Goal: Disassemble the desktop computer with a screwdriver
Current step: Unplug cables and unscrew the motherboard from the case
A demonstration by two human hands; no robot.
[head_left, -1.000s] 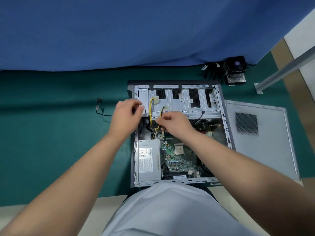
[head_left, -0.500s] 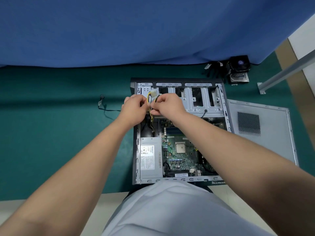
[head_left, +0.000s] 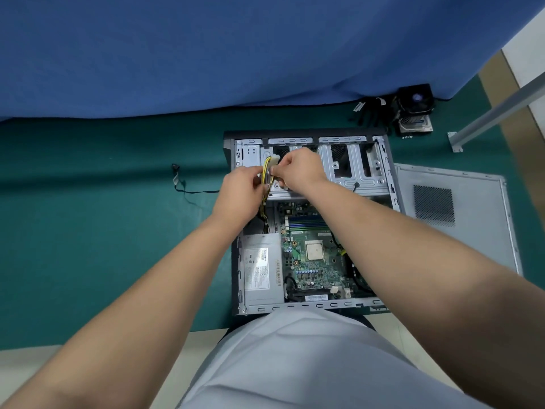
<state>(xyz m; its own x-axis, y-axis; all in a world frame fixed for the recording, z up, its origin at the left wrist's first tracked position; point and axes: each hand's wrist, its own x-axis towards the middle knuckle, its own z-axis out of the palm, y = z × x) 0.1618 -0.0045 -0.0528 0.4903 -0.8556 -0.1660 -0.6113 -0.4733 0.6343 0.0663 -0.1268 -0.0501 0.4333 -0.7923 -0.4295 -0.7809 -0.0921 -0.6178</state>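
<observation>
Hands are meeting over the far left of the open case, which is lying on the green worktop. My left hand is pinching the yellow cable; my right hand is gripping it just beside, below its white plug. Near me in the case are sitting the power supply and board. Right of the case is lying the side panel.

Bare matt metal case and side panel; matt green cloth mat; blue cloth backdrop.
</observation>
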